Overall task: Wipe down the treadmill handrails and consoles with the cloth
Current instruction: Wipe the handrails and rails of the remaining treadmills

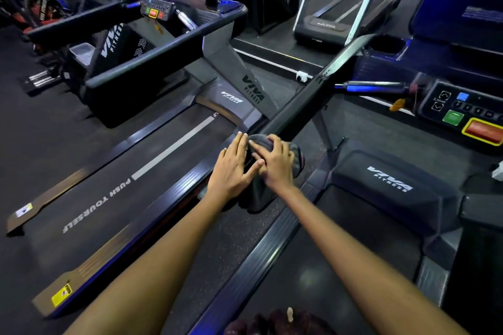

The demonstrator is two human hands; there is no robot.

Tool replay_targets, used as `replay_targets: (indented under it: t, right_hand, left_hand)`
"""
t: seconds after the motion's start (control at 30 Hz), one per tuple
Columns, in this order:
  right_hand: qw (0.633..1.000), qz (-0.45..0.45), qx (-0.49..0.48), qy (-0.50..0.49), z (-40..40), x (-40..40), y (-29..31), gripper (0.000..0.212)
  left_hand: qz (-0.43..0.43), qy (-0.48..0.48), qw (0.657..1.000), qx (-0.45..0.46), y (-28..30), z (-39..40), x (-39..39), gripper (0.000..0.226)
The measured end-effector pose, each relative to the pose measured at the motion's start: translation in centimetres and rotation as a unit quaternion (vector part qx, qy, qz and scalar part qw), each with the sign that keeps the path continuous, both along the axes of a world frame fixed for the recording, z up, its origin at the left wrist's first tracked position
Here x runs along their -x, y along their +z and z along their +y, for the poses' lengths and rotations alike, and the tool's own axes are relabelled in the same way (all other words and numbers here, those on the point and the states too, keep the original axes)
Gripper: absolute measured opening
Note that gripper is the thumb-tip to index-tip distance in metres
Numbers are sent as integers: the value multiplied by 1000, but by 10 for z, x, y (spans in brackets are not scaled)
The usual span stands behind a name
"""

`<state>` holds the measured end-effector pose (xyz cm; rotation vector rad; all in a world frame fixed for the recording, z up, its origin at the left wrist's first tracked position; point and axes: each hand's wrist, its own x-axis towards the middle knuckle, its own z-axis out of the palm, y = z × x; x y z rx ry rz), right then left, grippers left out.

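Note:
A dark grey cloth [258, 196] is draped over the near end of the black handrail [307, 100] that runs diagonally up to the right treadmill's console [462, 111]. My left hand [231, 168] lies against the left side of the cloth with straight, spread fingers. Over the top of the cloth my right hand [275, 163] presses it onto the rail end, fingers bent around it. Both forearms reach in from the bottom of the view.
The left treadmill has a belt [141, 179] marked "PUSH YOURSELF", its own handrail [152, 57] and console [156, 8]. The right treadmill's motor cover [389, 185] and side rail [261, 258] lie below my right arm. More gym machines stand at the back.

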<state>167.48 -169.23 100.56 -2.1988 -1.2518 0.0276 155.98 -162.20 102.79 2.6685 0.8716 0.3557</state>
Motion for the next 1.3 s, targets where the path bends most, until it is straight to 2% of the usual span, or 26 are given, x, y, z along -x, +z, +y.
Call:
replay_targets:
  t: [0.1,0.2,0.3,0.4,0.5,0.63,0.73,0.8,0.97,1.07,1.17,1.23,1.3]
  right_hand:
    - [998,6,-59,35,-10,10,-4,40]
    - [992,-38,-84,82,-9,-15,-5,38]
    - [997,3,-79,15,4,-55,3,28]
    - [997,61,-19,-32,20,-88,14,25]
    - [998,48,12,-39,27,-80,25,26]
    - [998,-47,3,52,17,-42,17,26]
    - [993,-45,-19,105,11,-52,19,23]
    - [996,-27,-13,88,18,-72,24,23]
    - [1000,10,4,-19,36,-91,43,29]
    - [1000,3,-18,-10,23,-82,34,29]
    - [997,-44,63,18,9,-94,19,49]
    - [995,-5,98,14,11,-106,19,54]
    - [996,45,80,3,17,-106,20,53]
  left_hand:
    - [-21,4,1000,-5,0,-1,1,97]
    - [-24,-2,1000,-11,2,-4,2,96]
    - [0,-9,1000,-23,6,-7,3,97]
    - [15,-11,999,-38,7,-7,3,105]
    - [15,-4,999,-37,6,-5,2,107]
    - [24,-3,999,-35,5,-4,0,101]
    - [25,-7,999,-43,7,-6,0,98]
    - [24,-10,999,-45,8,-7,0,98]
    - [31,-15,999,-42,8,-6,0,87]
    - [30,-5,998,-47,5,-5,-1,76]
    - [57,36,997,-49,7,-5,-6,61]
    - [95,58,990,-89,11,-4,-18,57]
    - [126,58,983,-121,14,-2,-34,61]
